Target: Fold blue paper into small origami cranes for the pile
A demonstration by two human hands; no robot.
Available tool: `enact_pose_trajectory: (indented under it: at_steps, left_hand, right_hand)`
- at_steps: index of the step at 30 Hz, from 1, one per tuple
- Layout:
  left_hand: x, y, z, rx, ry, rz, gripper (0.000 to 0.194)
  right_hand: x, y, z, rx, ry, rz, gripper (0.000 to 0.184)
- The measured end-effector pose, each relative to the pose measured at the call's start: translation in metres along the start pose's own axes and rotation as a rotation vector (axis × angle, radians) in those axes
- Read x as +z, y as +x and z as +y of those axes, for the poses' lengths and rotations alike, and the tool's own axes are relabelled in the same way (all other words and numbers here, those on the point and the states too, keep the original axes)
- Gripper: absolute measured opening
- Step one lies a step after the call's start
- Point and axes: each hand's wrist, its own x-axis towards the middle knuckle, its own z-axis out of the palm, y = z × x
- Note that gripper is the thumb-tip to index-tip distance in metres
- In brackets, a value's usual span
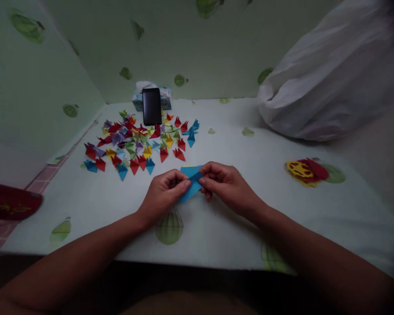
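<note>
- Blue paper piece (191, 183): partly folded, held just above the surface (216, 227) between both hands, toward the near edge. Its long axis runs on a diagonal, from a low tip near the left hand up and away toward the right hand.
- Left hand (162, 197): fingers curled, thumb and forefinger pinched shut on the lower left part of the blue paper piece. It lies directly left of the paper, touching it.
- Right hand (226, 183): fingers curled, fingertips closed on the upper right part of the blue paper piece, directly right of it, touching. Both hands are equally close to the paper; neither is free.
- Pile of folded paper shapes (138, 144): red, blue, yellow, green and purple, scattered beyond and left of the blue paper piece, well apart from it.
- Black phone (151, 106): propped upright against a tissue box (166, 98), beyond the pile, far from the blue paper piece.
- White plastic bag (328, 78): large, beyond and right of the blue paper piece, well apart.
- Red and yellow paper stack (307, 171): flat on the surface, right of the blue paper piece, past the right hand.
</note>
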Motion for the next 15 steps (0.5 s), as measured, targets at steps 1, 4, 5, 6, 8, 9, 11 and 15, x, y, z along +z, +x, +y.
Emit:
enact_pose_trajectory:
  at_steps: [1,4,5,6,8,9,11,15]
  left_hand:
    - [0.0003,0.0002,-0.0005,-0.018,-0.029,-0.004,0.022]
    - [0.0005,0.0007,-0.0013,-0.045,-0.081,-0.008,0.022]
    - [0.0005,0.0007,-0.0009,-0.046,-0.084,-0.017,0.022]
    - [0.0004,0.0007,-0.0002,-0.049,-0.084,-0.032,0.022]
    - [0.0002,0.0005,0.0018,-0.061,-0.087,-0.068,0.022]
    - [0.0001,0.0002,0.0028,-0.068,-0.093,-0.084,0.022]
    - [0.0001,-0.0005,0.0044,-0.081,-0.125,-0.101,0.022]
    - [0.0004,-0.001,0.0035,-0.113,-0.253,-0.108,0.019]
  right_hand:
    - [0.0002,-0.0003,0.0001,-0.002,0.006,0.005,0.01]
    - [0.0011,-0.0011,0.001,0.0,0.054,0.008,0.015]
    - [0.0015,-0.0013,0.0014,0.001,0.072,0.006,0.015]
    - [0.0019,-0.0013,0.0018,0.0,0.085,0.007,0.014]
    - [0.0028,-0.0013,0.0026,-0.008,0.106,0.014,0.011]
    - [0.0032,-0.0012,0.0032,-0.021,0.115,0.019,0.009]
    - [0.0034,-0.0012,0.0043,-0.06,0.133,0.025,0.008]
    - [0.0017,-0.002,0.0048,-0.112,0.135,0.019,0.007]
